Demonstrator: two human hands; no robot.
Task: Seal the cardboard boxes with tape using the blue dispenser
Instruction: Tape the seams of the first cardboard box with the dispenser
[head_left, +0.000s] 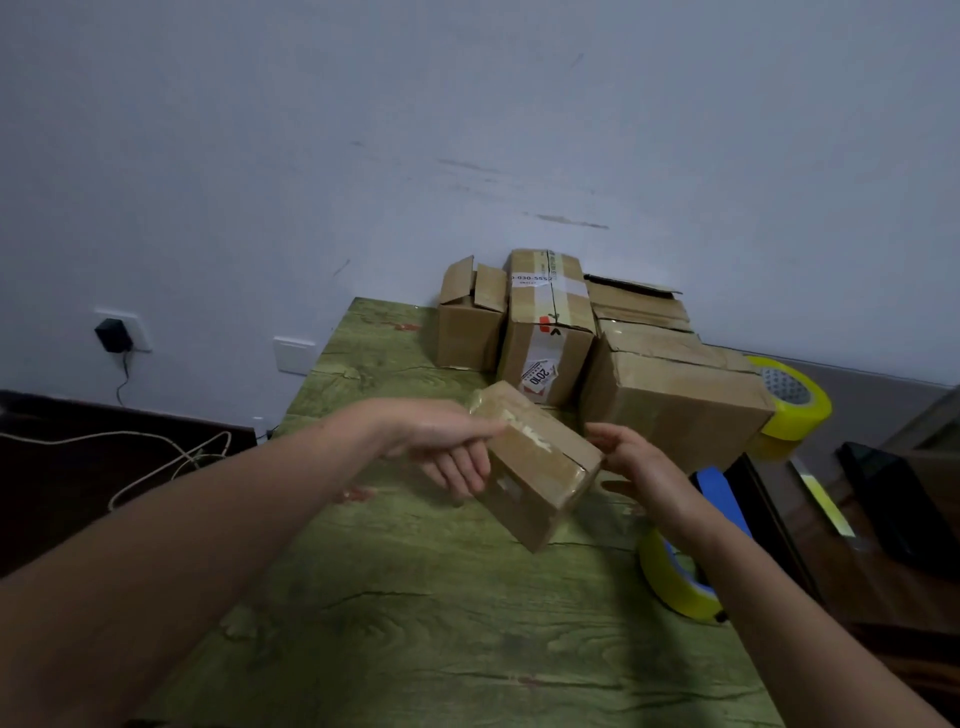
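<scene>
A small cardboard box (540, 467) with clear tape over it hangs tilted above the green table (415, 597). My left hand (447, 441) holds its left end, thumb on top and fingers underneath. My right hand (639, 462) sits at the box's right corner with relaxed fingers; I cannot tell if it touches. The blue dispenser (722, 493) with its yellow tape roll (670, 577) lies on the table's right edge, partly hidden behind my right forearm.
Several cardboard boxes are stacked at the back against the wall: an open one (470, 327), a taped one (550, 322) and a large one (675, 400). A spare yellow tape roll (800, 410) lies behind the large box. Dark furniture (883, 519) borders the table's right side.
</scene>
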